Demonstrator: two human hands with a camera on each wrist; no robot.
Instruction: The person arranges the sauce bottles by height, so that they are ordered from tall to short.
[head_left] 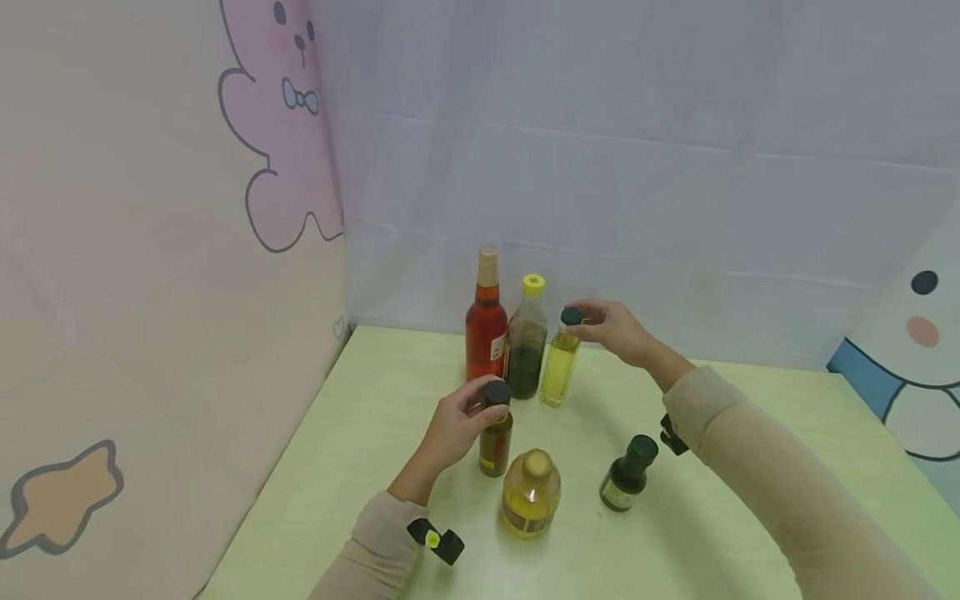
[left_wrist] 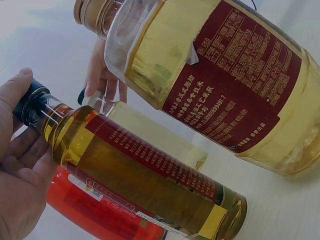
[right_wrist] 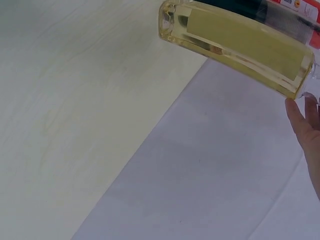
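My left hand (head_left: pixel 452 429) grips a slim bottle of amber oil (head_left: pixel 495 450) by its black cap and neck. In the left wrist view the thumb lies at the cap and the fingers behind it, and the amber bottle (left_wrist: pixel 140 165) shows a dark red printed label. Farther back, my right hand (head_left: pixel 613 331) pinches the neck of a square clear bottle of pale yellow oil (head_left: pixel 559 367), just under its dark green cap. The right wrist view shows this pale bottle (right_wrist: pixel 240 42) slanting, with fingertips (right_wrist: pixel 292 112) at its neck end.
Behind stand a red bottle (head_left: pixel 486 333) and a yellow-capped bottle of dark liquid (head_left: pixel 527 350), close beside the pale one. Nearer are a round gold-capped oil bottle (head_left: pixel 531 496) and a small dark green bottle (head_left: pixel 625 479). Curtained walls border the pale table (head_left: pixel 330 467).
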